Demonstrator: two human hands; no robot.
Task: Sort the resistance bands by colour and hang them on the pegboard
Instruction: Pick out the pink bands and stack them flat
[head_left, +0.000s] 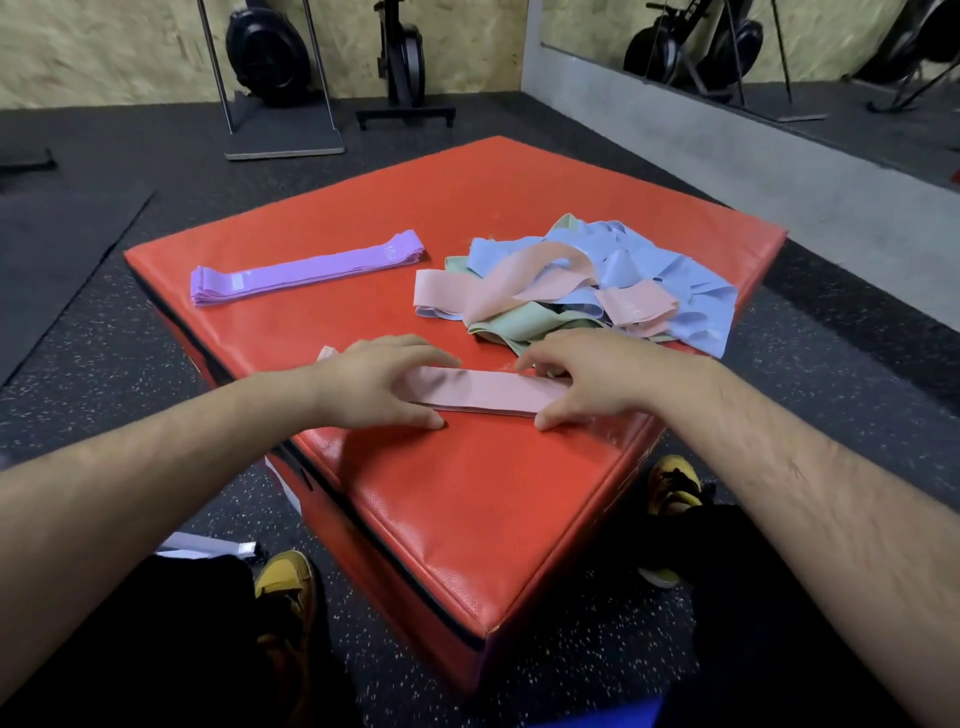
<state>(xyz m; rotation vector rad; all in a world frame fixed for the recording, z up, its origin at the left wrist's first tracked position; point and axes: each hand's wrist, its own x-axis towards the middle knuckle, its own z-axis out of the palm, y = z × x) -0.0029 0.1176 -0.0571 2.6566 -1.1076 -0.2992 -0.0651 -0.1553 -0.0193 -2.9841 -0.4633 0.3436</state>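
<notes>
A flat pink fabric resistance band (488, 392) was found lying across the near part of a red vinyl-covered padded box (467, 493). It was pressed down at either end by the left hand (382, 382) and right hand (587, 376), fingers spread apart. A tangled heap of blue, green and pink bands (587, 280) was noted just behind the right hand. A neat stack of purple bands (306, 267) lay well apart, far left. Bare red surface was observed between the pink band and the near edges.

Red box (467, 493); purple bands (306, 267); pink band (488, 392); pink-blue-green pile (582, 286).
</notes>
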